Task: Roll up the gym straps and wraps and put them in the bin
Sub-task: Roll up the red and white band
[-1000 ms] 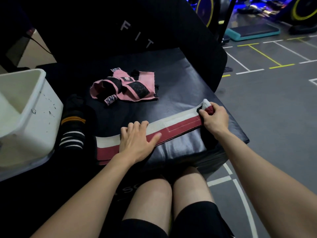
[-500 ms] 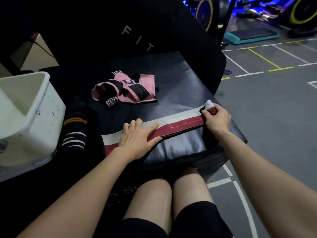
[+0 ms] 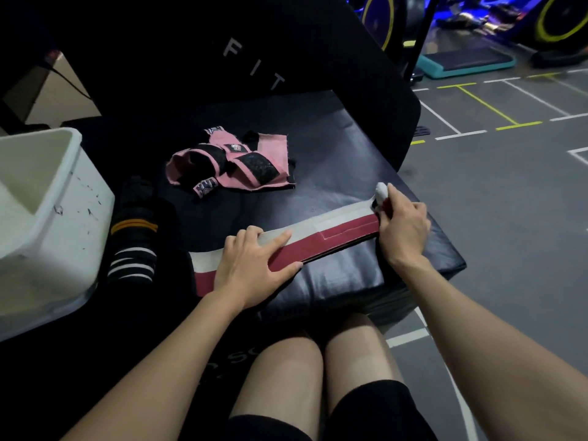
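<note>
White and dark red lengthwise bands on the long wrap [image 3: 331,232] across a shiny black padded cushion [image 3: 343,173]. Pink with black patches on the crumpled straps [image 3: 235,162]; black with one orange stripe and several white stripes on the rolled wrap [image 3: 133,237]. Speckled white on the bin [image 3: 73,198]; grey with white and yellow lines on the floor [image 3: 509,173].

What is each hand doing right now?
Left hand: open, fingers flat, pressing the red and white wrap onto the black pad.
Right hand: pinching the wrap's rolled end.
</note>
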